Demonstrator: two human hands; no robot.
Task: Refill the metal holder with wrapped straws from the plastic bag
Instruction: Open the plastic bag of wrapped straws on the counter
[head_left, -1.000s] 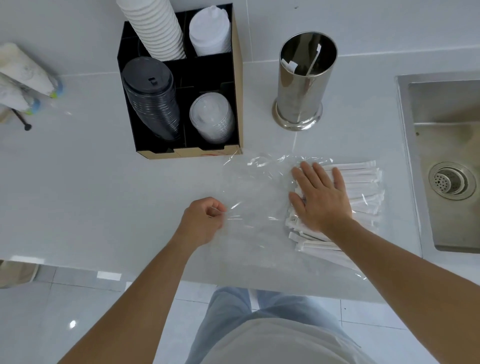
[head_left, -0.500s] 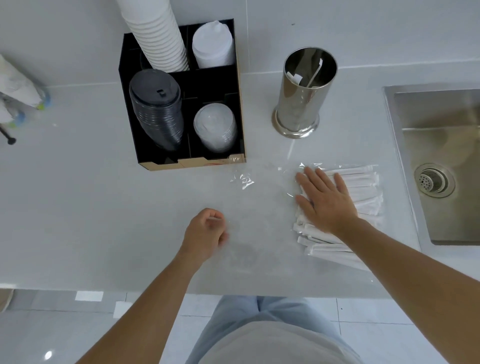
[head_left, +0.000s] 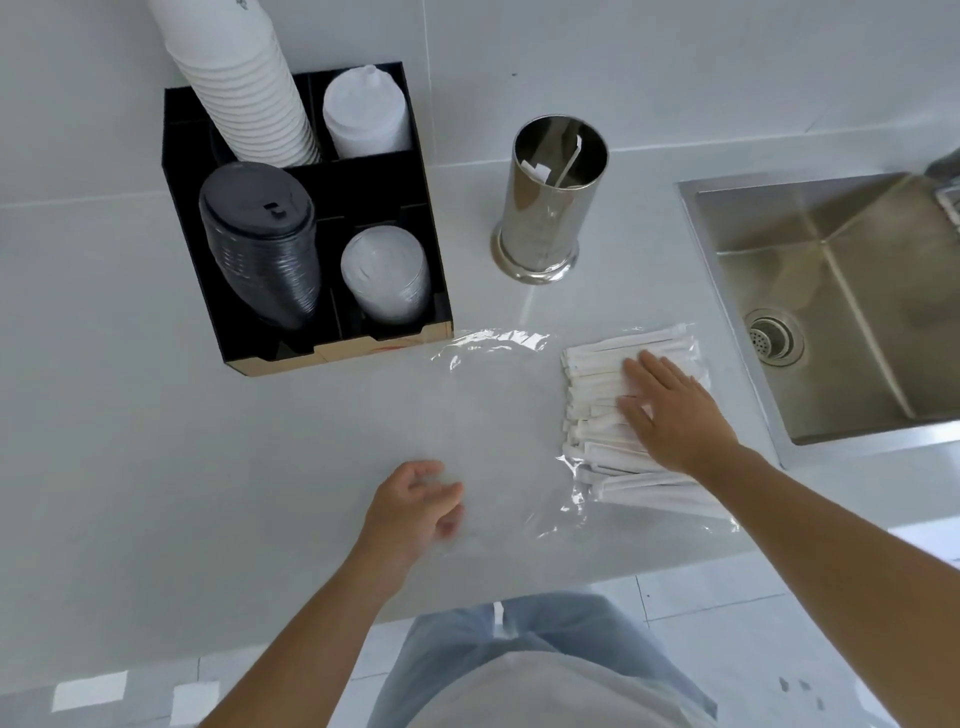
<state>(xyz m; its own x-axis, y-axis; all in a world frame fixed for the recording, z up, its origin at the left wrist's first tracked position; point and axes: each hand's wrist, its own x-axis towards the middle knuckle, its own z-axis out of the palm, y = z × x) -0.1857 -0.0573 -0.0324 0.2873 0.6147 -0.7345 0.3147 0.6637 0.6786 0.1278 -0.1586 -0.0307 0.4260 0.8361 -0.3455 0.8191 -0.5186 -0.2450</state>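
From the head view, the right hand (head_left: 670, 410) lay flat, palm down, on the pile of wrapped straws (head_left: 597, 395), its fingers (head_left: 641, 364) spread and released, pressing on the pile rather than gripping any of it. The straws lay side by side inside the clear plastic bag (head_left: 498, 415), bunched at the bag's right end on the white table (head_left: 156, 415), near the steel sink (head_left: 841, 312) to the right. The rest of the bag spread empty and flat to the left of the pile, its crinkled far edge just beside the front of the black cup organizer (head_left: 306, 218). The left hand (head_left: 415, 504) hovered at the bag's near left edge with its fingers loosely curled and parted; motion blur made it impossible to tell whether they touched the film. The metal holder (head_left: 550, 202) stood upright beyond the bag, apart from it, with only a couple of wrapped straws leaning inside. The organizer held a tall stack of white paper cups (head_left: 239, 78), a stack of white lids (head_left: 366, 114), a stack of black lids (head_left: 260, 244) and a stack of clear lids (head_left: 387, 280).
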